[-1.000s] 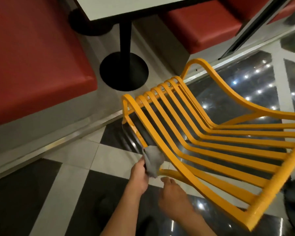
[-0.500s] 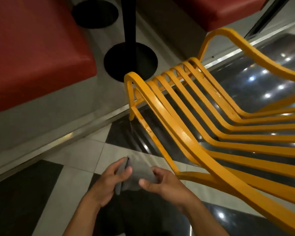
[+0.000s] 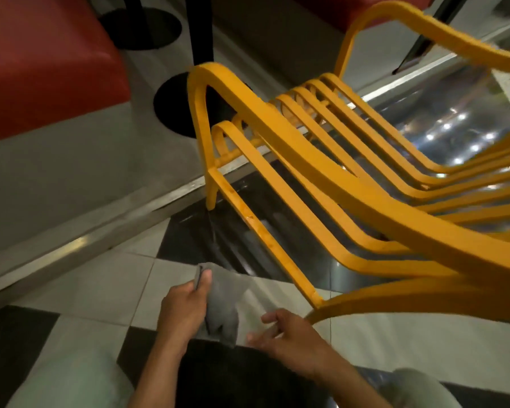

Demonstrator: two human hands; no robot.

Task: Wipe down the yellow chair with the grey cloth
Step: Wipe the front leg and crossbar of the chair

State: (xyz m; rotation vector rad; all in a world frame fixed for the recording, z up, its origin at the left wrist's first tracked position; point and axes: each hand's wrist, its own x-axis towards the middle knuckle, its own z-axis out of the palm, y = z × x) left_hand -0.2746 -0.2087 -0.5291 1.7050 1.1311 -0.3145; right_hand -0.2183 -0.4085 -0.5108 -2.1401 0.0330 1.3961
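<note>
The yellow chair (image 3: 330,184) with curved metal slats fills the right and centre of the view, tilted toward me. The grey cloth (image 3: 223,301) hangs low in the middle, pinched at its top corner by the thumb of my left hand (image 3: 183,313). The cloth is off the chair, a little left of the chair's lower side rail. My right hand (image 3: 289,334) hovers just right of the cloth with fingers loosely spread and holds nothing.
A red padded bench (image 3: 42,63) lies at the upper left on a grey raised platform. A black table pedestal (image 3: 174,107) stands behind the chair's front leg. The floor is glossy black and white tile with a metal strip (image 3: 100,231) along the platform edge.
The cloth left the chair's side rail and came down between both hands. My right hand then let go of it, leaving it in my left. The view has moved closer to the chair.
</note>
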